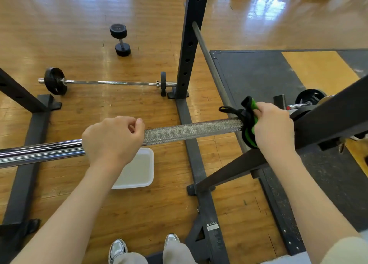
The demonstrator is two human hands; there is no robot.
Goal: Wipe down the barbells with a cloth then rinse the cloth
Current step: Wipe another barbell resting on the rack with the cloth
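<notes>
Right hand [273, 124] clamps a green-and-black cloth [249, 128] around the knurled steel barbell [191, 131] while left hand [113, 138] grips it, mid-wipe; a leftward stroke likely follows.

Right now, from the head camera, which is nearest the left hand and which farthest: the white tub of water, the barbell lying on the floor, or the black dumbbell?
From the left hand:
1. White tub, on the floor just below the hand.
2. Floor barbell, farther out, lying crosswise beyond the hand.
3. Black dumbbell, farthest, standing past that barbell.
</notes>
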